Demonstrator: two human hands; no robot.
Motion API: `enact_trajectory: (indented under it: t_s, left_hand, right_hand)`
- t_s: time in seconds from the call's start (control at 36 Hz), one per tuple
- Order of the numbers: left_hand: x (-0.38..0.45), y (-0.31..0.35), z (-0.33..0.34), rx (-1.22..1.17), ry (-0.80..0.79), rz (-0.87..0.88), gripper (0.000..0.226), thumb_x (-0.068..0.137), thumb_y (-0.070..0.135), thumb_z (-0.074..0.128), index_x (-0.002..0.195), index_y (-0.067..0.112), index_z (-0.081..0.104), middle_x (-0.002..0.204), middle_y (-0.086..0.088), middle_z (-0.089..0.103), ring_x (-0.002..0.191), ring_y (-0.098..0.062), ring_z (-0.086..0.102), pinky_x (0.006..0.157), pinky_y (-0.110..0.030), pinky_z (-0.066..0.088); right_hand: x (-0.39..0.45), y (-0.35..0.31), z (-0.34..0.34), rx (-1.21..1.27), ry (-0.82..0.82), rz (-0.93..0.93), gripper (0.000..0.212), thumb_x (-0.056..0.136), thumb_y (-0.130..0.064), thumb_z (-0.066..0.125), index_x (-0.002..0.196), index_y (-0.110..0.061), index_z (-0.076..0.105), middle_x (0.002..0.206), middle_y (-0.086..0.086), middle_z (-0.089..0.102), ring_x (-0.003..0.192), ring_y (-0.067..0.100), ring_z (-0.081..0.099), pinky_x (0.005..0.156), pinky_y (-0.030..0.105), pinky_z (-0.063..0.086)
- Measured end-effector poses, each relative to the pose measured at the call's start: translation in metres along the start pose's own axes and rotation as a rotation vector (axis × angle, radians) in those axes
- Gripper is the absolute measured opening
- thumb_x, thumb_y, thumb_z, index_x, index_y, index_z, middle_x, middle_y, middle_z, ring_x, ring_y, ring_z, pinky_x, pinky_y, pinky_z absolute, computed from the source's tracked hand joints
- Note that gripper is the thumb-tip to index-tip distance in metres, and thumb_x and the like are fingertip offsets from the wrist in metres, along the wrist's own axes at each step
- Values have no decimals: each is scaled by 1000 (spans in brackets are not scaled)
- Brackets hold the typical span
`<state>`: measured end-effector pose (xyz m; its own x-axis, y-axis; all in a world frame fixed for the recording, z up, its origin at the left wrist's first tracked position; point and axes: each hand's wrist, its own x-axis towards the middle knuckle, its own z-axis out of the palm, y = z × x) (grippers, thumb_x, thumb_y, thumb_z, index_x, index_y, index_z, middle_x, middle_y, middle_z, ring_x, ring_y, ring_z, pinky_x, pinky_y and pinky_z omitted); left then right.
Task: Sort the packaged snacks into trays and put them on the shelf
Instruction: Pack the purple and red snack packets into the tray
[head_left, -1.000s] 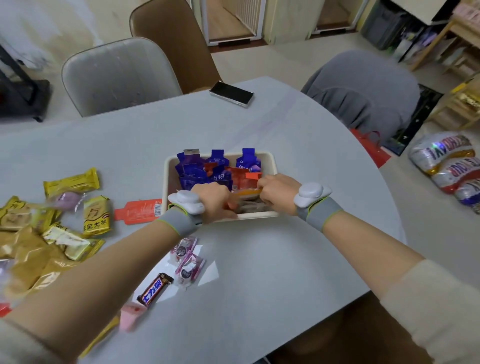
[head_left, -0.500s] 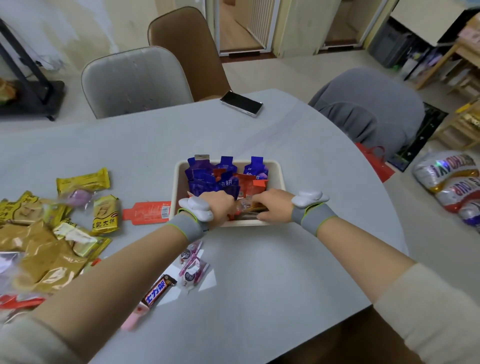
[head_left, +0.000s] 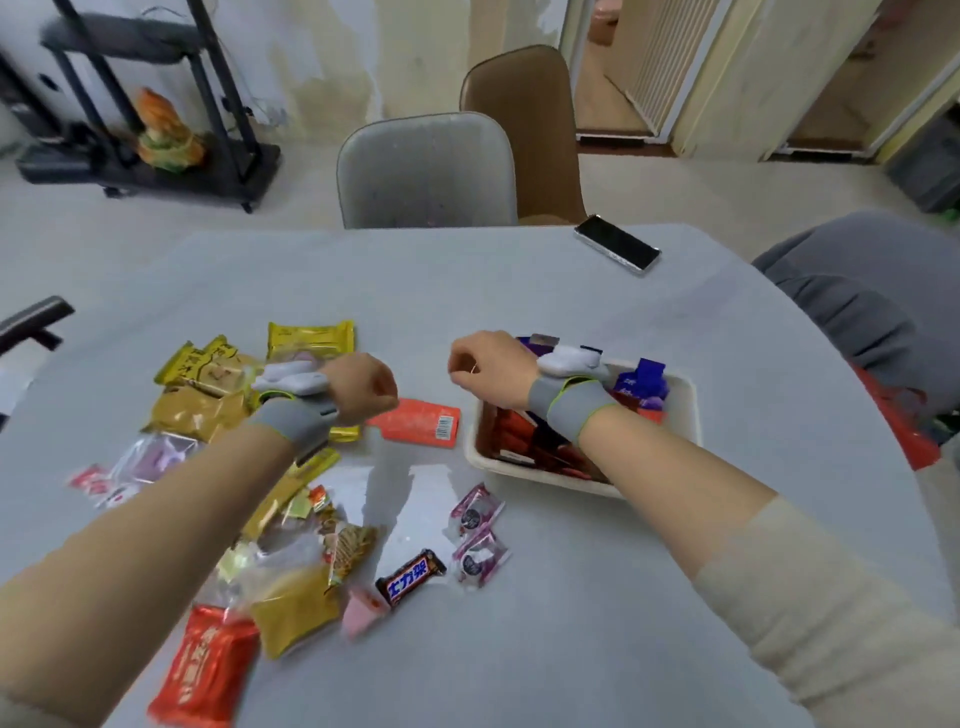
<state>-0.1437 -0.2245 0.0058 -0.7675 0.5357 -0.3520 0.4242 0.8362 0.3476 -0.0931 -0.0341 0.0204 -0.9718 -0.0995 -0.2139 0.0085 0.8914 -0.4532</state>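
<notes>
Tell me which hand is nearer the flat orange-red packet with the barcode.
Left. The left hand hovers at the packet's left end; the right hand is farther, up and right, beside the tray.

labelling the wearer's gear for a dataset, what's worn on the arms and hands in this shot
Each wrist carries a grey elastic band edged in yellow-green, topped by a white, rounded plastic device: left hand, right hand. Cream knit sleeves are pushed up the forearms. A thin ring shows on one of the right hand's fingers. No gloves.

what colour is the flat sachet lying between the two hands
The flat rectangular sachet is orange-red with a white barcode patch, clearest in the head view.
</notes>
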Motion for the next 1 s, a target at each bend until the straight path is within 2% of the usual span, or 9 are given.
enact_trajectory:
  t_s: [0.19, 0.36, 0.5, 0.58, 0.67, 0.78, 0.86, 0.92, 1.0]
  left_hand:
    - [-25, -54, 33, -22, -62, -77, 20, 87, 21, 61, 100, 12, 73, 102, -4, 72, 95, -21, 66, 84, -30, 50]
    - [-36, -71, 65, -53, -110, -107, 20, 88, 29, 61, 101, 18, 71, 104, -1, 70, 99, -21, 64, 87, -34, 51]
    - [-39, -75, 76, -70, -103, -113, 22, 89, 30, 60, 106, 19, 70, 107, -1, 70, 101, -21, 63, 88, -30, 49]
    - [-40, -76, 79, -99, -105, -106, 25, 90, 28, 59, 111, 17, 68, 110, -2, 69, 104, -20, 62, 87, -27, 47]
    - [-42, -79, 77, -133, -100, -105, 26, 90, 26, 60, 113, 16, 67, 110, -3, 69, 103, -20, 62, 88, -28, 48]
    - [-42, -84, 76, -268, -21, -132, 30, 89, 22, 61, 117, 14, 63, 108, -1, 69, 101, -18, 63, 88, -29, 49]
    - [-36, -79, 71, -431, 112, -199, 46, 86, 25, 66, 129, 14, 52, 115, -4, 65, 102, -21, 63, 90, -31, 49]
    - [-28, -66, 65, -573, 194, -243, 59, 83, 30, 71, 134, 13, 46, 116, -4, 61, 99, -22, 62, 90, -35, 50]
    - [-14, -35, 52, -857, 165, -214, 55, 80, 28, 75, 127, 13, 51, 110, -7, 65, 91, -20, 65, 77, -33, 56]
  right_hand:
    - [46, -35, 57, -259, -304, 56, 31, 89, -20, 55, 115, -5, 60, 118, 15, 63, 107, 31, 59, 85, 31, 48]
    - [55, -57, 78, -477, -429, 38, 35, 101, -16, 39, 134, -4, 41, 135, 17, 48, 125, 32, 45, 98, 33, 35]
    - [73, -40, 117, -434, -453, 191, 68, 79, -30, 70, 131, -11, 32, 132, 11, 40, 122, 32, 47, 97, 40, 40]
    - [74, -31, 134, -361, -361, 285, 76, 72, -34, 75, 130, -13, 31, 129, 10, 39, 122, 31, 43, 96, 43, 38]
    - [72, -27, 140, -349, -387, 358, 90, 60, -40, 84, 130, -11, 35, 126, 11, 47, 119, 30, 49, 89, 39, 44]
    - [71, -22, 136, -129, -315, 385, 35, 77, -35, 71, 101, -12, 60, 104, 9, 66, 97, 29, 65, 70, 27, 44]
    - [69, -29, 122, 71, -171, 351, 33, 73, -31, 76, 98, -11, 68, 96, 9, 68, 90, 28, 65, 68, 27, 44]
    - [64, -34, 103, 381, -46, 346, 26, 74, -24, 77, 94, -10, 70, 91, 9, 68, 83, 24, 65, 69, 28, 48]
    - [46, -38, 65, 796, 57, 320, 21, 82, -16, 72, 99, -4, 68, 85, 10, 66, 66, 16, 60, 51, 21, 48]
